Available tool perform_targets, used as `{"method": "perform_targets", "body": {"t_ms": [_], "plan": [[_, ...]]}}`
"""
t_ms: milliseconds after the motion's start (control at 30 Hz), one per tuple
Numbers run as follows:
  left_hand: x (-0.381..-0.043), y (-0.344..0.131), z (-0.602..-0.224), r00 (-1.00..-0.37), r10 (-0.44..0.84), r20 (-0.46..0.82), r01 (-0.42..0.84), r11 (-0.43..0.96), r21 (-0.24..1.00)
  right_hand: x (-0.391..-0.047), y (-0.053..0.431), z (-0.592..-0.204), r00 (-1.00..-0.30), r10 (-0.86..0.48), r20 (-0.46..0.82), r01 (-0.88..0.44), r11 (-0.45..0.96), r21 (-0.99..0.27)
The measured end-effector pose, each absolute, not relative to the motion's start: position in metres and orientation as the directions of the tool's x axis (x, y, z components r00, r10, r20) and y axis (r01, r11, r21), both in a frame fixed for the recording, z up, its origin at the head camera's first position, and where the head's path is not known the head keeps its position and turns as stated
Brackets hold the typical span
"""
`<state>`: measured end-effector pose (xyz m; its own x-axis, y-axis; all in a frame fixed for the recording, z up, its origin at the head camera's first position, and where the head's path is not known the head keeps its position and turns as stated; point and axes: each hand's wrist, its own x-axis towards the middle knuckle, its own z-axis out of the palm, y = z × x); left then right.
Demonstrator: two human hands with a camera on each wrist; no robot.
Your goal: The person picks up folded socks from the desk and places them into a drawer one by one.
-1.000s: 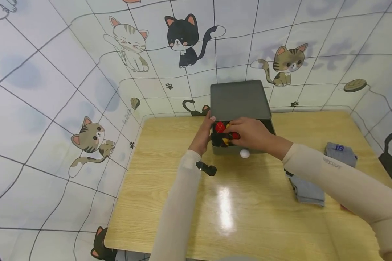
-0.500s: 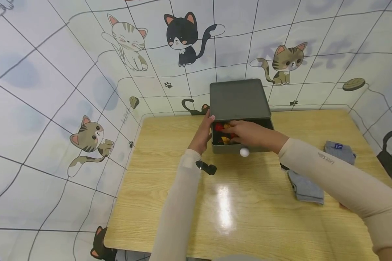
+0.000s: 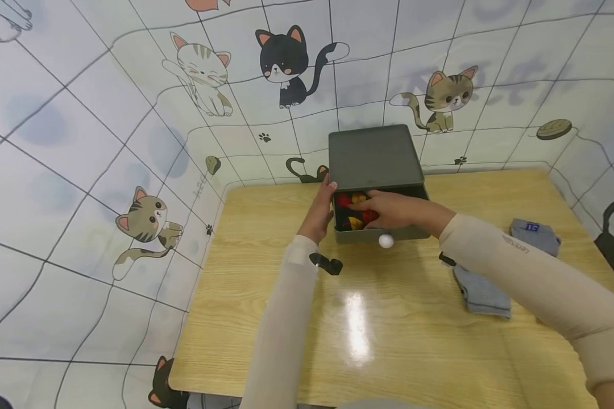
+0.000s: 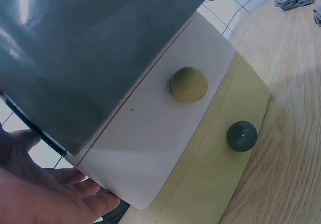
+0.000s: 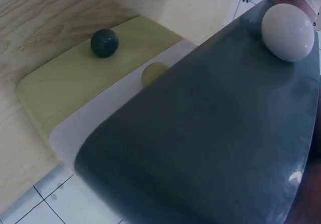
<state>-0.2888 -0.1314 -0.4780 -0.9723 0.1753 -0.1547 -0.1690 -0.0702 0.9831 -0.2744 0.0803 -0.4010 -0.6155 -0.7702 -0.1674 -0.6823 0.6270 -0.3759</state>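
A small drawer unit (image 3: 376,156) with a dark grey top stands at the back of the table, its top drawer (image 3: 352,236) pulled out by a white knob's (image 3: 386,241) depth or more. Inside lie dark cloth bundles with red and yellow patches, like patterned socks (image 3: 357,222). My right hand (image 3: 396,210) reaches into this drawer, its fingers extended over the bundles; part of them is hidden. My left hand (image 3: 318,213) rests along the unit's left side, and in the left wrist view its fingers (image 4: 83,186) touch the side edge.
Below are a white drawer (image 4: 135,128) with an olive knob (image 4: 189,85) and a green drawer (image 4: 210,174) with a dark knob (image 4: 242,136), both pushed in. Grey folded garments (image 3: 483,292) lie at the right, partly under my right arm. A cat-printed wall covering (image 3: 286,136) stands behind.
A dark bundle that my right hand held at the drawer's front edge has gone down into the drawer. My right fingers have loosened over it; my left hand stays at the side.
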Motion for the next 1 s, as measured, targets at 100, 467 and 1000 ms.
{"method": "perform_targets", "body": {"t_ms": [100, 467, 1000], "plan": [[-0.288, -0.129, -0.48, -0.971, 0.175, -0.16, -0.174, -0.068, 0.982, -0.273, 0.083, -0.404, -0.606, -0.78, -0.155, -0.689, 0.613, -0.387], [-0.289, -0.129, -0.476, -0.969, 0.152, -0.192, -0.201, -0.046, 0.978, -0.268, 0.082, -0.405, -0.645, -0.747, -0.161, -0.642, 0.644, -0.416], [-0.287, -0.126, -0.476, -0.968, 0.149, -0.201, -0.21, -0.046, 0.977, -0.236, 0.259, -0.374, -0.896, -0.439, -0.066, -0.352, 0.794, -0.495]]}}
